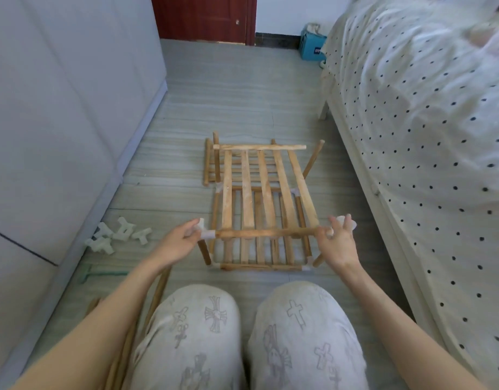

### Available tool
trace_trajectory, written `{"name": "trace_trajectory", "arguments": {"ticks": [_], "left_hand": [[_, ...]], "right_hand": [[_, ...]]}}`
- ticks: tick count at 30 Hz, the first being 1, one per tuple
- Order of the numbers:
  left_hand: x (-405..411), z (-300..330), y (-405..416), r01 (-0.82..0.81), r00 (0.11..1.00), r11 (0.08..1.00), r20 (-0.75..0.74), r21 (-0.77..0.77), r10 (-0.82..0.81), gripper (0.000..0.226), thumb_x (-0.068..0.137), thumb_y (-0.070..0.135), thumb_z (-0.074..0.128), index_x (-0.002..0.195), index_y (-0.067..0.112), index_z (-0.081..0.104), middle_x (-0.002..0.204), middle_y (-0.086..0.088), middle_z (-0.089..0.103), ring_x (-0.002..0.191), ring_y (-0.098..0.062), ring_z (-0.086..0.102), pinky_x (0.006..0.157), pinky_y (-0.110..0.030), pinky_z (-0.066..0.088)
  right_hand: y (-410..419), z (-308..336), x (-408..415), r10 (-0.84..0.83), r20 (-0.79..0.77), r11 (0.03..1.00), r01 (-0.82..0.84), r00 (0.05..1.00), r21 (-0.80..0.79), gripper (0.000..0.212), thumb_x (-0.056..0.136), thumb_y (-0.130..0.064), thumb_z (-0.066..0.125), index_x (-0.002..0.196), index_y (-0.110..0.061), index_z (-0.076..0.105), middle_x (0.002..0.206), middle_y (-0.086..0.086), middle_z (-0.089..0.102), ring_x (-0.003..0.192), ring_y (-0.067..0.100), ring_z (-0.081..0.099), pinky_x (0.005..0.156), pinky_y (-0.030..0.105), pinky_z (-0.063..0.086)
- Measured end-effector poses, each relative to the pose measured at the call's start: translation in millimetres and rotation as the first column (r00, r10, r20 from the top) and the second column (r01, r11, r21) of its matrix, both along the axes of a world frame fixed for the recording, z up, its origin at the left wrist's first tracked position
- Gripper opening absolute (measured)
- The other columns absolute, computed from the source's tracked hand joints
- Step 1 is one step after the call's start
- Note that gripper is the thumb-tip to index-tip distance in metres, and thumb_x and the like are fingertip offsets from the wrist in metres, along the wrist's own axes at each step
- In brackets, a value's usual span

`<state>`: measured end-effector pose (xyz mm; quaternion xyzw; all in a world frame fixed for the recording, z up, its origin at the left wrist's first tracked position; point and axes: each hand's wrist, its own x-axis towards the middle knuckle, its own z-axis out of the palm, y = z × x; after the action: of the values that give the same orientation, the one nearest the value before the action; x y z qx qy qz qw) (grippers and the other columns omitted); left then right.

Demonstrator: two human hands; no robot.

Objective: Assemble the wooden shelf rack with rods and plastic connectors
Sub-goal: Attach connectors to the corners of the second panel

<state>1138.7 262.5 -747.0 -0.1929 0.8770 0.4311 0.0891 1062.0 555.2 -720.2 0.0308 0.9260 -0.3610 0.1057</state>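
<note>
Shelf rack [259, 209], partly assembled, stands on the floor [237, 88] directly ahead of the person's knees [259, 319], between a white cabinet [59, 108] on the left and a bed with a dotted cover [417, 130] on the right. Upper slatted shelf [266, 187] sits tilted above a lower slatted shelf [259, 254]. Left hand [176, 242] is closed around the white plastic connector [206, 234] at the near-left end of the upper shelf's front rail. Right hand [337, 240] holds a white connector [344, 223] at the near-right end, fingers partly spread. Spare connectors [116, 235] lie in a loose heap by the cabinet base. Loose rods [155, 299] lie beside the left leg. Another slatted panel [214, 161] lies beyond the rack.
</note>
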Motion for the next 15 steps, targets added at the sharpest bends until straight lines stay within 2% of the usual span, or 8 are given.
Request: {"name": "trace_trajectory", "arguments": {"ticks": [3, 6, 8, 10, 12, 15], "left_hand": [[24, 13, -7, -0.028, 0.999, 0.999, -0.032, 0.024, 0.029, 0.038, 0.099, 0.02, 0.043, 0.136, 0.01, 0.048, 0.137, -0.009, 0.051, 0.122, -0.022, 0.05, 0.096, -0.029, 0.04], [52, 21, -21, -0.086, 0.994, 0.995, -0.068, 0.056, 0.09, 0.033, 0.099, 0.016, 0.043, 0.128, 0.006, 0.053, 0.128, -0.01, 0.056, 0.114, -0.021, 0.053, 0.091, -0.026, 0.04], [73, 19, -35, -0.131, 0.988, 0.986, -0.067, 0.099, 0.137, 0.032, 0.099, 0.016, 0.041, 0.128, 0.006, 0.052, 0.125, -0.011, 0.058, 0.106, -0.018, 0.054, 0.088, -0.025, 0.04], [91, 10, -51, -0.175, 0.982, 0.976, -0.048, 0.128, 0.182, 0.032, 0.1, 0.015, 0.039, 0.128, 0.006, 0.051, 0.124, -0.012, 0.058, 0.103, -0.017, 0.054, 0.085, -0.025, 0.041], [105, -5, -69, -0.228, 0.972, 0.964, -0.021, 0.135, 0.233, 0.032, 0.1, 0.014, 0.039, 0.128, 0.005, 0.051, 0.123, -0.013, 0.058, 0.1, -0.017, 0.055, 0.082, -0.025, 0.042], [116, -38, -93, -0.299, 0.954, 0.945, 0.014, 0.129, 0.3, 0.031, 0.1, 0.013, 0.039, 0.126, 0.005, 0.053, 0.121, -0.013, 0.06, 0.094, -0.013, 0.055, 0.074, -0.019, 0.042]], "right_hand": [[-26, 23, 8, 0.188, 0.065, 0.982, -0.188, 0.98, -0.017, 0.043, 0.099, -0.026, 0.038, 0.139, -0.01, 0.04, 0.139, 0.014, 0.045, 0.12, 0.027, 0.046, 0.091, 0.031, 0.038], [-60, 44, 7, 0.439, 0.164, 0.89, -0.452, 0.884, 0.056, 0.04, 0.1, -0.031, 0.037, 0.132, -0.011, 0.049, 0.132, 0.01, 0.053, 0.119, 0.024, 0.05, 0.097, 0.031, 0.038], [-85, 52, 6, 0.562, 0.232, 0.809, -0.586, 0.794, 0.046, 0.039, 0.1, -0.032, 0.037, 0.121, -0.005, 0.057, 0.122, 0.013, 0.06, 0.112, 0.026, 0.056, 0.1, 0.038, 0.042], [-112, 53, 5, 0.635, 0.294, 0.741, -0.671, 0.715, 0.032, 0.041, 0.1, -0.031, 0.036, 0.117, 0.001, 0.057, 0.115, 0.018, 0.063, 0.106, 0.029, 0.06, 0.097, 0.045, 0.045], [-141, 49, 1, 0.694, 0.285, 0.674, -0.736, 0.661, 0.065, 0.042, 0.1, -0.03, 0.036, 0.114, 0.003, 0.057, 0.111, 0.016, 0.065, 0.102, 0.029, 0.061, 0.094, 0.043, 0.047], [-187, 39, -9, 0.773, 0.194, 0.578, -0.797, 0.603, 0.174, 0.038, 0.1, -0.033, 0.035, 0.113, -0.008, 0.06, 0.112, 0.008, 0.065, 0.103, 0.024, 0.06, 0.091, 0.037, 0.046]]}}
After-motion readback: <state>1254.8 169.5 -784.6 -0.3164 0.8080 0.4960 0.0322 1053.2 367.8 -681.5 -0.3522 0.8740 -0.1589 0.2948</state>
